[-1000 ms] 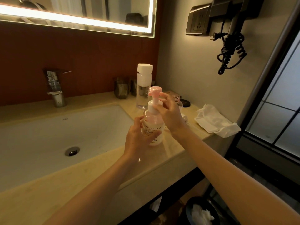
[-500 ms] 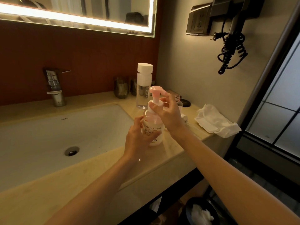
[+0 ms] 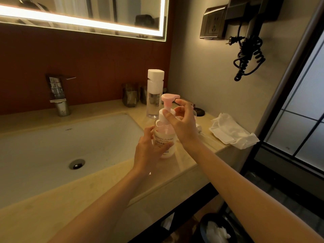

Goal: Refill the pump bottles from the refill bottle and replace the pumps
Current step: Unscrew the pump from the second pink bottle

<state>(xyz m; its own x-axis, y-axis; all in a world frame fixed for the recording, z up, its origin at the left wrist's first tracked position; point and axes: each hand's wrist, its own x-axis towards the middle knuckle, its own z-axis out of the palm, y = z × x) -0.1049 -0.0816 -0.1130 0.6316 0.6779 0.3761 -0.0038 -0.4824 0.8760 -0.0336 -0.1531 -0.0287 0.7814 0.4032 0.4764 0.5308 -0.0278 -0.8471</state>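
Observation:
A clear pump bottle [image 3: 164,137] labelled "Smooth Clouds" stands upright on the beige counter [image 3: 185,165], right of the sink. Its pink pump head [image 3: 169,98] points right and sits on a white collar. My left hand [image 3: 149,151] grips the bottle's body from the near side. My right hand [image 3: 182,121] pinches the white collar between thumb and fingers. Just behind stands a tall clear refill bottle [image 3: 154,95] with a white cap. Another pump part lying behind my right hand is mostly hidden.
The white sink basin [image 3: 52,155] and a chrome tap [image 3: 58,95] lie to the left. Two dark tumblers [image 3: 129,94] stand by the back wall. A crumpled white cloth [image 3: 231,130] lies at the counter's right end. A hair dryer with a coiled cord [image 3: 249,55] hangs above.
My right hand has turned on the collar, and the pink pump head's nozzle has swung round to the right. The left hand and bottle stay in place.

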